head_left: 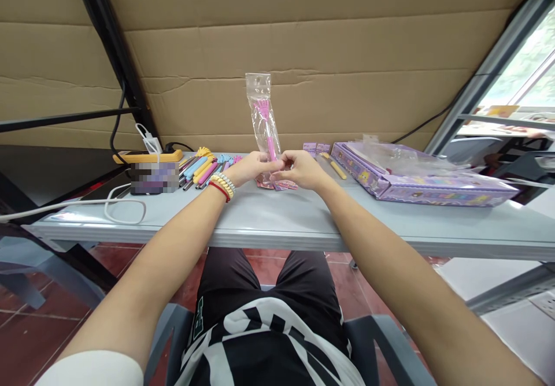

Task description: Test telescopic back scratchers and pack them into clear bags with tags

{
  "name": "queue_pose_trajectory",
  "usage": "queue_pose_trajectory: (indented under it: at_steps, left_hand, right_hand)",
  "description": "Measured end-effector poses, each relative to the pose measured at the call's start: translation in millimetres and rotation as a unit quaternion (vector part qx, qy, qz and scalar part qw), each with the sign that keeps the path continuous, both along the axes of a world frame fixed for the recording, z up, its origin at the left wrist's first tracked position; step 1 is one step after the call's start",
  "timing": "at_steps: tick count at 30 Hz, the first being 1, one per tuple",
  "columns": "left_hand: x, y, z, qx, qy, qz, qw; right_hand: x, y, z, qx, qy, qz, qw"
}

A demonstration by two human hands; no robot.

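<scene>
A clear plastic bag (259, 88) stands upright before me with a pink hand-headed back scratcher (262, 110) inside it. Around the lower part of the bag and the scratcher's handle, my left hand (249, 168) is closed, thumb and fingers pinching from the left. My right hand (302, 169) is closed too, its thumb and fingertips pinched at the bag's lower right edge. Both hands are just above the table. Below them lie pink printed cards (284, 185), partly hidden by the hands. Left of my left hand is a pile of colourful back scratchers (203, 169).
A purple printed box (433, 189) with clear plastic bags (403, 158) on top lies at the right of the grey table (277, 218). Near it is a yellow stick-like tool (337, 168). A yellow-edged device (150, 156) and white cable (125, 219) are at the left. Cardboard (347, 51) walls the back.
</scene>
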State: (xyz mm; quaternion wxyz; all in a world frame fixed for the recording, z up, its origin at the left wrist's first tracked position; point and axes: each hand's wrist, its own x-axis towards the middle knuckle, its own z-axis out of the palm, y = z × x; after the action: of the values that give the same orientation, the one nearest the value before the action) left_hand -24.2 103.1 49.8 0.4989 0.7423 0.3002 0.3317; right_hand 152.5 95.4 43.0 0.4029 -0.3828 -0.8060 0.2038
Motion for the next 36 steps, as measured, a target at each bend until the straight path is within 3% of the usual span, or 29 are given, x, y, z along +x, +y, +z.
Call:
queue_pose_trajectory:
  at_steps: [3,10,15,18,23,29,36]
  left_hand:
    - [-2,0,-1.2,0.006,0.018,-0.033,0.999]
    - [-3,4,-1.4,-0.014,-0.010,-0.012,1.000]
    - [-10,12,-2.2,0.030,-0.040,0.087,0.995]
    - [-15,19,-4.5,0.091,-0.033,0.167,0.981]
    - [-18,25,-6.7,0.176,0.048,0.298,0.937]
    - [-14,20,-5.4,0.153,0.103,0.265,0.946]
    - [-11,14,-4.2,0.142,0.102,0.215,0.961]
  right_hand:
    - [0,1,-1.8,0.014,-0.030,-0.029,0.999]
    - [1,0,-0.3,0.038,0.006,-0.047,0.998]
    - [6,5,-0.6,0.073,0.037,-0.120,0.989]
    - [9,12,-5.5,0.057,-0.035,-0.146,0.987]
    - [10,22,-14.9,-0.005,-0.183,-0.099,0.978]
    - [18,24,-11.7,-0.044,-0.226,-0.196,0.953]
    - [22,22,-8.5,-0.136,-0.246,-0.181,0.942]
